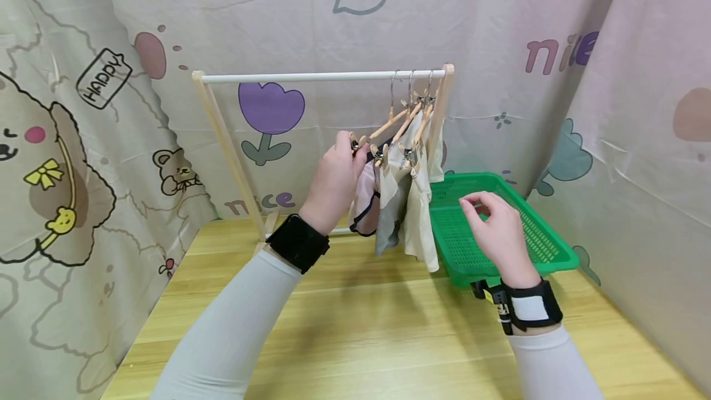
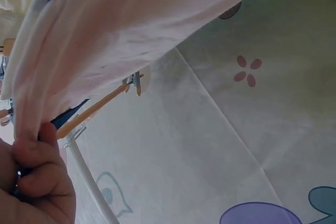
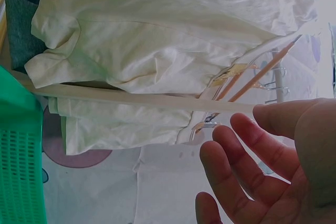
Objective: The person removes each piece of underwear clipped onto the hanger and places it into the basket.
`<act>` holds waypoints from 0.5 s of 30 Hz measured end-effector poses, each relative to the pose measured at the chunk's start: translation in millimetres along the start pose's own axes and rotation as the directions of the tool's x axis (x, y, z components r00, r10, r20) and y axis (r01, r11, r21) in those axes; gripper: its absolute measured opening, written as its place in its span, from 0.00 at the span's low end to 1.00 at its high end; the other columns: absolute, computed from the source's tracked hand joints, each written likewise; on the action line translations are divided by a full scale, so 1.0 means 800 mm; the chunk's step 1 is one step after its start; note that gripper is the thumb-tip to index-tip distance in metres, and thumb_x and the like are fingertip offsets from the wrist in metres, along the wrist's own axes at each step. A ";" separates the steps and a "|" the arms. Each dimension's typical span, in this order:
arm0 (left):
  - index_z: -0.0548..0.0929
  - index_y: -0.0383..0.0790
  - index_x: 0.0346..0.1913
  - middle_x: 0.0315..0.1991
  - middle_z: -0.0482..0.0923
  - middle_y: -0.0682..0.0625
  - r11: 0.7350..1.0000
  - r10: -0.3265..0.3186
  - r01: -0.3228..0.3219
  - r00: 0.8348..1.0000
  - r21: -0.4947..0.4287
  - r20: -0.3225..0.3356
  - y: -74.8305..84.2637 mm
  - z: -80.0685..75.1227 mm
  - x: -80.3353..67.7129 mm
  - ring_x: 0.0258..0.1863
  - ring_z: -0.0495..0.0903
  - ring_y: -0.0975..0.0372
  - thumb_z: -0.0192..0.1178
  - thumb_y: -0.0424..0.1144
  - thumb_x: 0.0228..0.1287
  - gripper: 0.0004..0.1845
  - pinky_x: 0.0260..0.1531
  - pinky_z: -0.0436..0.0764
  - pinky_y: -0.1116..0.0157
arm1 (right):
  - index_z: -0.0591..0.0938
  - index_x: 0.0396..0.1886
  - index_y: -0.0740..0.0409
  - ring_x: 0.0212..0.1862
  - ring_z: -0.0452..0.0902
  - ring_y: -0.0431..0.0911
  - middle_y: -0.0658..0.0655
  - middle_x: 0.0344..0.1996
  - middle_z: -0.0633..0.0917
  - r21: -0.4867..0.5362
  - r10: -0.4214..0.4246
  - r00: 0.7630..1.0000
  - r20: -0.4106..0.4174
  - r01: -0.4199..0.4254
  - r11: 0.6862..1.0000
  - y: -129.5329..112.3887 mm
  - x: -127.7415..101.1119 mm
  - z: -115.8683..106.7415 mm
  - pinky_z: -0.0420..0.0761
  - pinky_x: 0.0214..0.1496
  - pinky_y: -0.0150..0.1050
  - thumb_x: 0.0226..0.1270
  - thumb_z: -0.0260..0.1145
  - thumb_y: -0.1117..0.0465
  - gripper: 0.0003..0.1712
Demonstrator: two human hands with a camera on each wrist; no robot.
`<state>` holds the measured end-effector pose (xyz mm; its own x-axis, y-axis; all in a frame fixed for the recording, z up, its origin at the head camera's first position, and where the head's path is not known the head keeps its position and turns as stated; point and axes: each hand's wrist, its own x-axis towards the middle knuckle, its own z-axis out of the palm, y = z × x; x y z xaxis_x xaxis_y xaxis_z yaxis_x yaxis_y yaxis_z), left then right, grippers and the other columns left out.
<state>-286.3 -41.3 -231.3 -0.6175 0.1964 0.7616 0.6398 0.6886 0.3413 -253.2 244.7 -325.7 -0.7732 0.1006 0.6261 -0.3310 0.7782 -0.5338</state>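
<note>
A small wooden clothes rack [image 1: 322,77] stands on the table with three hangers [image 1: 408,113] bunched at its right end. On them hang a pink garment [image 1: 363,199], a grey one [image 1: 389,215] and a cream one [image 1: 419,221]. My left hand [image 1: 336,178] grips the left end of the nearest hanger and the pink garment's edge [image 2: 105,30]. Over the green basket [image 1: 547,245], my right hand [image 1: 494,227] hovers with loosely curled fingers and holds nothing. The cream garment [image 3: 173,30] fills the right wrist view.
The green basket sits at the right of the wooden table [image 1: 389,338], close to the rack's right post [image 1: 441,110]. Printed fabric curtains [image 1: 83,141] wall in the table on the left, back and right. The rail's left part is bare.
</note>
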 end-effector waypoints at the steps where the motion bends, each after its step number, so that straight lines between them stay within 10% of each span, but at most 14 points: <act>1: 0.68 0.31 0.43 0.25 0.71 0.43 1.000 -0.003 0.003 1.000 -0.004 0.000 -0.001 0.000 0.000 0.22 0.72 0.54 0.50 0.39 0.83 0.12 0.23 0.70 0.61 | 0.86 0.48 0.59 0.43 0.82 0.54 0.61 0.44 0.87 0.000 0.001 1.000 0.001 -0.001 1.000 0.000 0.000 0.000 0.74 0.42 0.38 0.80 0.61 0.53 0.15; 15: 0.69 0.29 0.44 0.25 0.75 0.40 0.999 0.034 -0.035 0.998 -0.025 -0.048 -0.011 -0.004 0.001 0.21 0.74 0.53 0.52 0.36 0.81 0.11 0.20 0.71 0.62 | 0.86 0.48 0.60 0.44 0.83 0.55 0.62 0.45 0.87 0.001 -0.003 1.000 0.012 0.003 1.000 -0.002 -0.003 0.000 0.76 0.44 0.43 0.80 0.60 0.53 0.16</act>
<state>-290.9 -49.3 -232.1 -0.5727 0.1859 0.7984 0.6725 0.6635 0.3279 -251.1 243.4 -326.2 -0.7788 0.0903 0.6207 -0.3341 0.7777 -0.5324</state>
